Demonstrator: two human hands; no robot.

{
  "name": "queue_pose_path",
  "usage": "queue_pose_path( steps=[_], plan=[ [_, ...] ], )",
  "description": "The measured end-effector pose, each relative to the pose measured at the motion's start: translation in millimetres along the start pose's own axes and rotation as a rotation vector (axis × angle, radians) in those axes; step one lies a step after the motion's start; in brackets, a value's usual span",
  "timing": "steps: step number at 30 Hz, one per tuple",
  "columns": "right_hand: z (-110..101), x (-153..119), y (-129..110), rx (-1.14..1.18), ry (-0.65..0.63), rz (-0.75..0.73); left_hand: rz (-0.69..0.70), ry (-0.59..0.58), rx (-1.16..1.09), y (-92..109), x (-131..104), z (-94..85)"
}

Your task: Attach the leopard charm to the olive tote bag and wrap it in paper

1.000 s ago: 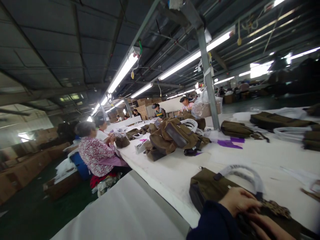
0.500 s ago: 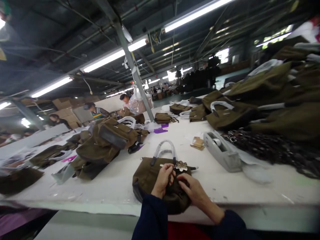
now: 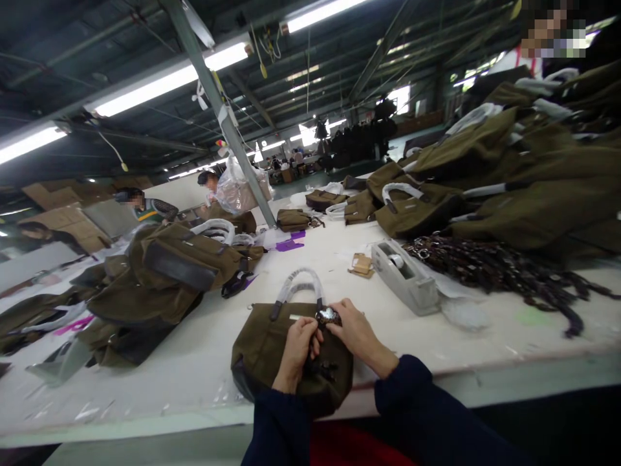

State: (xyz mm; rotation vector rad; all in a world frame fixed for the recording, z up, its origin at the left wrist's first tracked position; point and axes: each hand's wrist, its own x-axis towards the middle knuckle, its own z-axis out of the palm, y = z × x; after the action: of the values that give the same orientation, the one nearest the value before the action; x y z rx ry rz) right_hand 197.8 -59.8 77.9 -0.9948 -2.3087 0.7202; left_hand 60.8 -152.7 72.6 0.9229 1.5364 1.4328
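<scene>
An olive-brown handbag [image 3: 264,340] with dark trim stands at the table's front edge before me, its wrapped handles [image 3: 301,277] upright. My left hand [image 3: 297,349] is closed in a pinch over the bag's front, just below the handle base; what lies in its fingertips is too small to make out. My right hand [image 3: 358,329] has thumb and fingers closed around a shiny metal charm [image 3: 329,315] near the bag's upper right corner. Dark strap pieces [image 3: 324,369] hang on the bag below the hands.
A grey tape dispenser [image 3: 405,278] and a brown cardboard piece [image 3: 361,265] lie beyond the bag. Dark straps [image 3: 490,265] are heaped at right, below piled bags [image 3: 543,188]. More bags [image 3: 165,272] lie at left. A slanted post [image 3: 228,123] rises behind; co-workers sit beyond.
My right hand has moved up from the bag's front onto the metal charm, which it now partly covers. My left hand stays pinched near the handle base. The camera view has turned right.
</scene>
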Motion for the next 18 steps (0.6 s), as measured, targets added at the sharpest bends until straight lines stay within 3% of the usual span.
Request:
queue_pose_path(
  steps=[6, 13, 18],
  plan=[
    [1.5, -21.3, -12.5, -0.002, 0.104, -0.090, -0.010, -0.009, -0.022, 0.1, -0.9, -0.5],
    [15.8, -40.1, -22.4, -0.181, 0.082, -0.183, -0.043, -0.008, -0.065, 7.0, -2.9, 3.6],
    [20.4, -46.6, -21.2, -0.166, 0.089, -0.223, -0.106, -0.020, 0.028, 8.6, -1.2, 4.7]
  ],
)
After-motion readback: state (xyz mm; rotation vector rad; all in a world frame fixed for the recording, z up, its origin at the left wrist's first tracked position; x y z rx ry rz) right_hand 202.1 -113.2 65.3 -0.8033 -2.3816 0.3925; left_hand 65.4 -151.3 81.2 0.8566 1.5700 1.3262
